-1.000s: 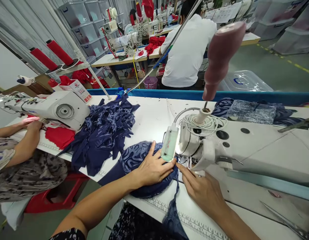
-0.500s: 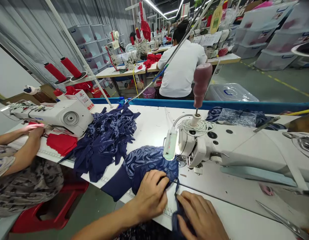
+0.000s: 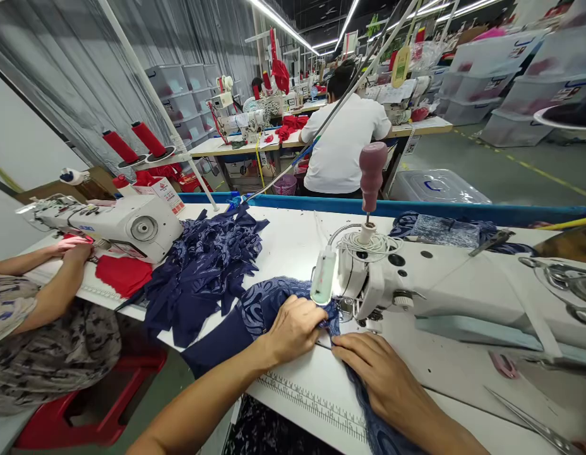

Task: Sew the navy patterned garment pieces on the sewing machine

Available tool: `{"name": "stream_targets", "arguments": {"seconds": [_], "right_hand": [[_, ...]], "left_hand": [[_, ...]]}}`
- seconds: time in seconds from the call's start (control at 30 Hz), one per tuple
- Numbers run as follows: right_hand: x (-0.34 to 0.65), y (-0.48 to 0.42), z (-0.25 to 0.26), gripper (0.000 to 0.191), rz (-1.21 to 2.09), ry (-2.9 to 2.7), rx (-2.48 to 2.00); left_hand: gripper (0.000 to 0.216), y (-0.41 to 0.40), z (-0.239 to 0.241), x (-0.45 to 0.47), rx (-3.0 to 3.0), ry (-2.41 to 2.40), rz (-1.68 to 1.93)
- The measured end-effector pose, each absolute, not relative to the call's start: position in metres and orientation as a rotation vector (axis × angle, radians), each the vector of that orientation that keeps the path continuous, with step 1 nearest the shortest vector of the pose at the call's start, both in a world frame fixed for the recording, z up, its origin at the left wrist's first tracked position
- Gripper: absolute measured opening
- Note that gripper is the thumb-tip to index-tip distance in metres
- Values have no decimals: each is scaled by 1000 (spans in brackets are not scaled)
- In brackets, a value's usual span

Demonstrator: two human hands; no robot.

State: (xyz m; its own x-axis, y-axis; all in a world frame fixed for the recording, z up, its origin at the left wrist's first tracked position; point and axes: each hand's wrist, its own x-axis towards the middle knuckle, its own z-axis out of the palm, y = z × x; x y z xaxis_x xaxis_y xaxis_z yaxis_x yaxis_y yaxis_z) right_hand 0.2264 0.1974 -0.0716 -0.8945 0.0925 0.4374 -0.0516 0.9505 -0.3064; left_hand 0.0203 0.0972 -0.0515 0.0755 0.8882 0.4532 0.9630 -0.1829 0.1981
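A piece of navy lace fabric lies on the white sewing table, its right edge reaching the foot of a sewing machine. My left hand is closed on the fabric just left of the needle area, fingers curled. In front of the machine foot, my right hand has its fingers together on a narrow part of the same fabric, its thumb hidden. From there a lace length hangs below that hand, over the table's front edge. The lit lamp partly covers the stitching spot.
A heap of navy pieces lies left on the table. Scissors and a small pink-handled tool rest at the right. A co-worker's hands work red cloth at the left machine. A ruler strip edges the table.
Both my hands have moved up toward the machine foot, the left onto the fabric beside the lamp. The fabric's narrow part now lies under my right hand nearer the foot. The view has shifted slightly.
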Motion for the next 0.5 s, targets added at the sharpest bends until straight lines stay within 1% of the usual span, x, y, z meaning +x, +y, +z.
{"name": "stream_targets", "arguments": {"seconds": [0.03,0.1,0.23,0.37,0.5], "right_hand": [[227,199,-73,56,433,-2633,-12],[230,202,-74,57,412,-2597,30],[234,198,-73,59,402,-2534,-9],[234,189,-74,55,507,-2462,-88],[235,186,-79,55,529,-2451,-116]], "left_hand": [[9,98,-54,20,-2189,-1838,-658],[16,98,-56,20,-2191,-1730,-564],[16,96,-55,26,-2249,-1621,-548],[17,94,-57,32,-2285,-1699,-549],[19,90,-62,35,-2299,-1823,-571]]}}
